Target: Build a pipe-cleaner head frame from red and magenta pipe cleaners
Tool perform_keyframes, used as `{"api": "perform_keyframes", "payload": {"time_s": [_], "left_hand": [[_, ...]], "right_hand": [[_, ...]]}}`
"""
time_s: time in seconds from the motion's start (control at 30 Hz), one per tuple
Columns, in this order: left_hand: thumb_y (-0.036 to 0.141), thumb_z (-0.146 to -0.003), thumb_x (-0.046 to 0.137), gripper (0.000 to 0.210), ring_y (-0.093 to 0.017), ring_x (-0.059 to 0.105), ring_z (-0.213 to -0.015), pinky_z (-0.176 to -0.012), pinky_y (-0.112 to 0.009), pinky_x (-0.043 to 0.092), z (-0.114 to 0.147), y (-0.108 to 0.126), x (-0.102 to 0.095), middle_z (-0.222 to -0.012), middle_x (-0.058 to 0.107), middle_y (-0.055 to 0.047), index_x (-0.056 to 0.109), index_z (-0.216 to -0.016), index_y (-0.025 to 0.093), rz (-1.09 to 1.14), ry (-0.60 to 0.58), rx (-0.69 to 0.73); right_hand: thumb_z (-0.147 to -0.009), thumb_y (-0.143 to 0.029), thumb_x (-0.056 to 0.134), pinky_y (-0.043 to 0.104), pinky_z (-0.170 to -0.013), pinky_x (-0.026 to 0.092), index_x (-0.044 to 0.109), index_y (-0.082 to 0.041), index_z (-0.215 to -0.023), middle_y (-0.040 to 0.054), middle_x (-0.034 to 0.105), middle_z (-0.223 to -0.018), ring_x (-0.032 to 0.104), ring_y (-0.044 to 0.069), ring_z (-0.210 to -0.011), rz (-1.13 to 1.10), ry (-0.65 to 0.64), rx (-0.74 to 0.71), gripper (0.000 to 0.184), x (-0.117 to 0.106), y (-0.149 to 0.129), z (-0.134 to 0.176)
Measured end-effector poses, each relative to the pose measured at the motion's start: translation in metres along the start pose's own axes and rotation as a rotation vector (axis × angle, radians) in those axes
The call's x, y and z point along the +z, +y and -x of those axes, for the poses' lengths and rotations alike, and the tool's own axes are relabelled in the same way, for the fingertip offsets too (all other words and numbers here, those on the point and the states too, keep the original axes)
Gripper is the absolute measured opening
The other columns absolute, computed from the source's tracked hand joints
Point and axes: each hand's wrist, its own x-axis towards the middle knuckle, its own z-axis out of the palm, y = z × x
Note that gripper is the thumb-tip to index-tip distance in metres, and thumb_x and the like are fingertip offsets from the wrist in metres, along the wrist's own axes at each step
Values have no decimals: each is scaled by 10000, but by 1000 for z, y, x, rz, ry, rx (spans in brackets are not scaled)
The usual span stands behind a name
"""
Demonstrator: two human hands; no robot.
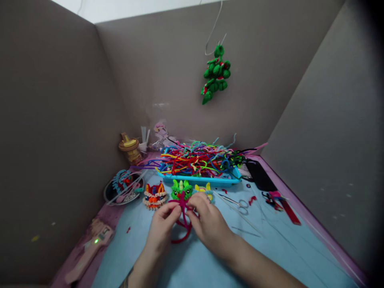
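Note:
Near the middle of the table, my left hand (165,220) pinches a magenta pipe cleaner (183,204) between thumb and forefinger. My right hand (207,224) grips the same piece from the other side, its fingers closed. The piece has several short arms meeting between the fingertips, and a long red-magenta length (181,241) loops down below. Just behind the hands stands a green fuzzy figure (180,190) with eyes. To its left is an orange, red and cream figure (155,197). A yellow and blue one (206,189) is partly hidden by my right hand.
A blue tray (198,180) heaped with coloured pipe cleaners stands behind. On the right lie scissors (237,203), a black phone (261,176) and a red comb-like strip (291,213). A bowl (109,196) and a pink glue gun-like tool (90,256) are left. A green ornament (216,74) hangs above.

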Motion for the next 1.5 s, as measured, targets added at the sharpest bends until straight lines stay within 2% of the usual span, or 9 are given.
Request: {"api": "perform_keyframes", "payload": {"time_s": [0.1,0.3,0.5,0.6,0.87,1.03,1.23,1.33,1.5], "left_hand": [[359,-707,689,216,-136,551,-688,-661,-232,433,1,3,-1,-723,642,-19,690,-761,149,-39,54,72],[360,-694,692,205,-158,574,-703,-675,-250,448,5,12,-1,-712,650,-32,699,-729,158,-198,76,171],[382,-727,657,235,-185,596,-773,-738,-288,466,8,23,10,-785,674,-49,669,-802,159,-99,1,157],[381,-735,648,236,-188,595,-774,-736,-288,457,3,35,17,-798,678,-55,662,-785,151,-152,-37,184],[354,-784,558,223,-152,516,-680,-648,-245,390,-40,88,47,-665,563,2,567,-648,178,-578,-70,469],[310,-835,451,243,-142,484,-642,-612,-244,364,-60,90,57,-655,507,8,499,-632,187,-782,-96,648],[315,-824,472,258,-151,482,-620,-588,-247,353,-71,82,52,-621,491,11,474,-594,197,-888,-175,637],[330,-805,499,245,-150,491,-629,-588,-238,361,-73,85,53,-630,510,9,503,-604,191,-771,-159,548],[343,-782,542,195,-138,505,-649,-600,-219,390,-77,84,54,-676,560,6,577,-691,174,-503,-249,393]], "right_hand": [[-809,-119,518,261,-667,438,558,-179,-836,38,581,-790,544,159,-739,-44,30,145,77,1,-3,-2],[-789,-144,569,268,-692,438,624,-186,-749,12,642,-740,570,154,-736,-256,-26,351,79,0,-4,-11],[-829,-142,540,366,-793,394,662,-230,-828,28,655,-754,528,187,-823,0,52,-8,150,-10,-4,-8],[-838,-129,525,382,-799,374,658,-238,-856,27,655,-768,509,194,-840,135,75,-104,173,-21,-6,-12],[-834,-146,534,354,-776,378,634,-203,-764,35,626,-771,486,193,-839,221,212,-50,135,-45,4,-55],[-815,-113,537,352,-790,358,634,-205,-728,29,629,-763,471,192,-850,304,207,-21,160,-50,15,-65],[-768,-79,601,388,-845,320,632,-223,-702,7,649,-744,457,210,-885,380,137,-65,161,-53,26,-65],[-791,-102,592,370,-811,345,637,-218,-739,9,650,-765,469,202,-865,324,160,-30,135,-52,30,-67],[-809,-100,560,340,-779,391,647,-213,-744,19,645,-781,500,187,-847,179,250,-9,156,-51,33,-70]]}}
